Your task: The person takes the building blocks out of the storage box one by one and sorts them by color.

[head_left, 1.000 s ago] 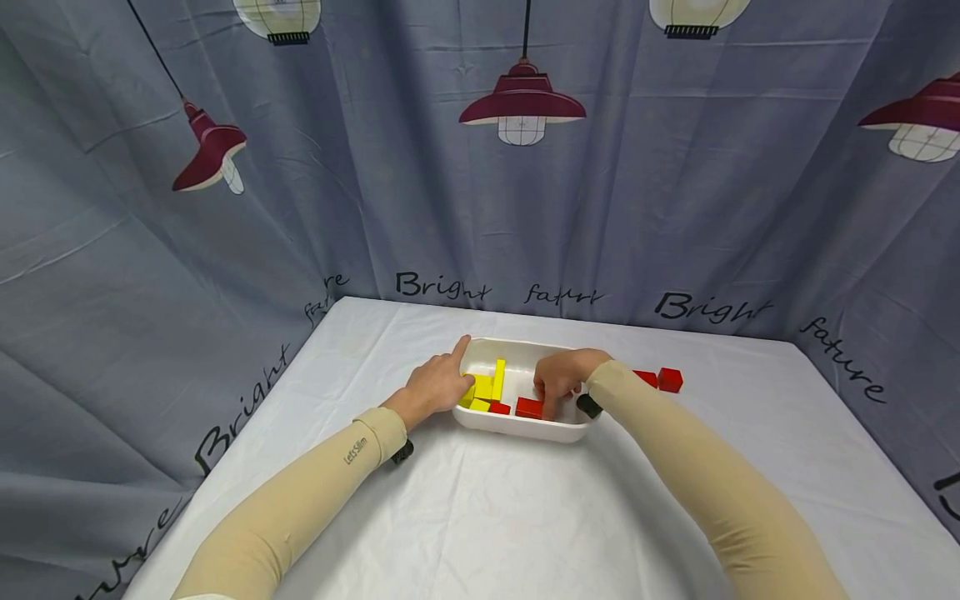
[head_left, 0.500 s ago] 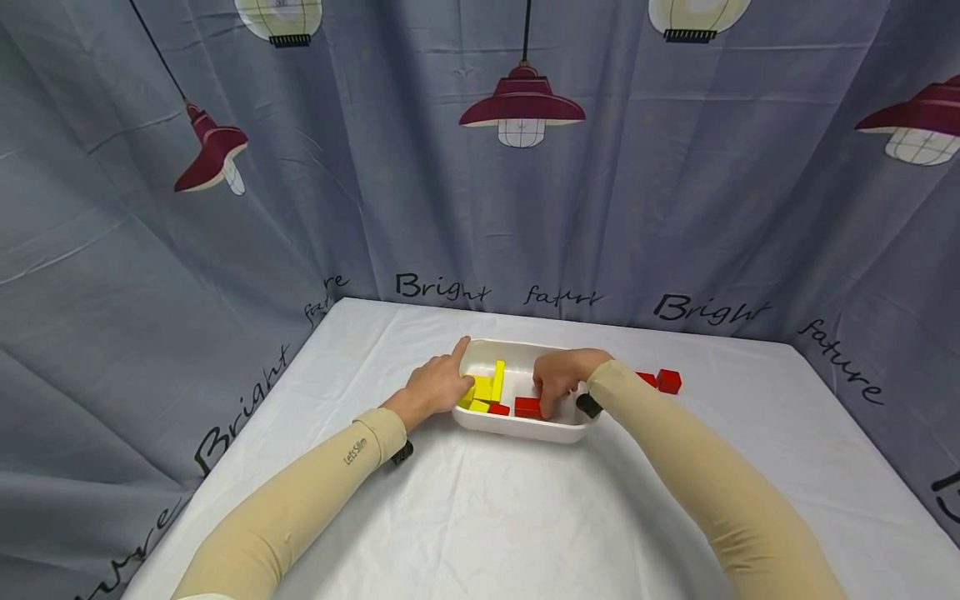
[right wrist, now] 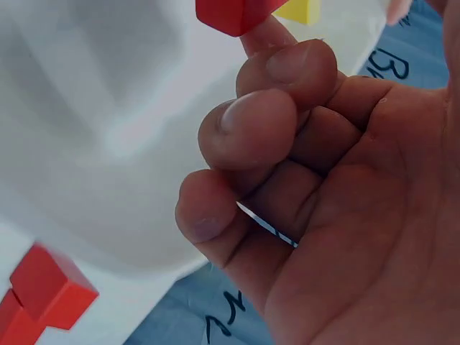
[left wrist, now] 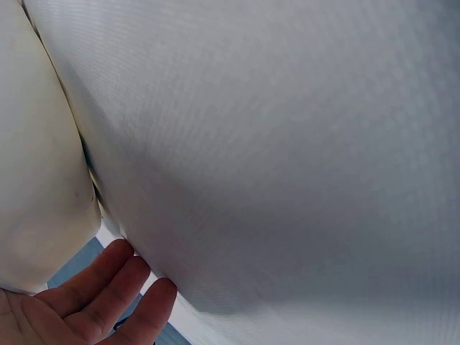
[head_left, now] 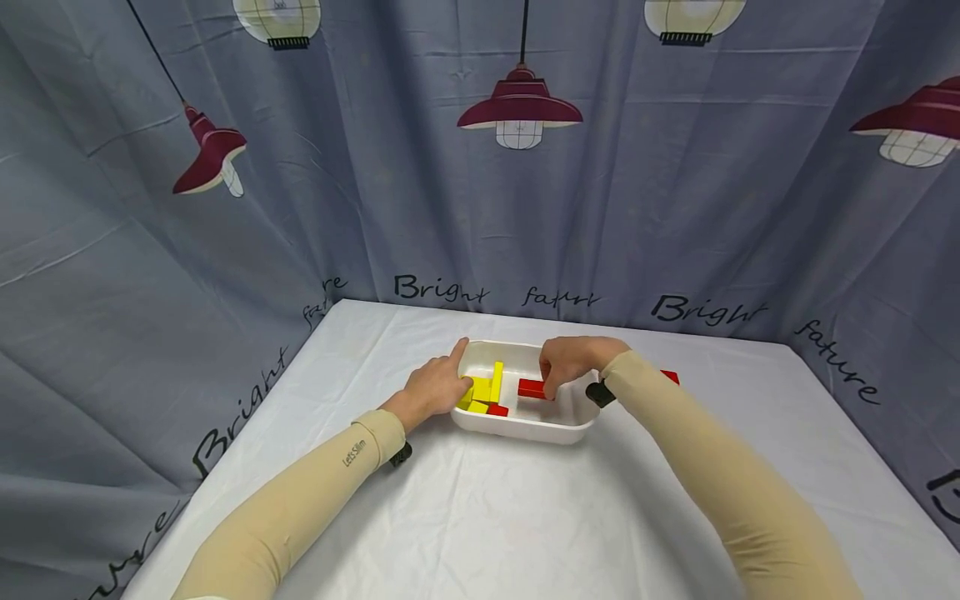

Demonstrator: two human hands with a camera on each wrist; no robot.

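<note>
A white plastic tray [head_left: 517, 427] with rounded corners stands on the table. My left hand [head_left: 433, 383] grips its left end, thumb over the rim; in the left wrist view, the fingers [left wrist: 154, 305] lie against the outer wall. Over the tray's right half, my right hand [head_left: 573, 358] pinches one end of a red block [head_left: 530, 388]. Whether that block is clear of the tray floor, I cannot tell. Several yellow blocks [head_left: 481, 388] lie inside at the left, one long piece [head_left: 497, 382] among them. A small red block [head_left: 497, 410] sits by the near wall.
Beyond the tray's right end, red blocks [right wrist: 54, 287] lie on the white tablecloth [head_left: 480, 517]; in the head view the right sleeve [head_left: 697, 433] mostly hides them. A grey-blue curtain [head_left: 420, 208] with printed lamps hangs behind the table.
My right hand has moved away from the near wall and slightly right, carrying the red block toward the tray's middle. Its sleeve now covers more of the outside red blocks. The left hand stays put.
</note>
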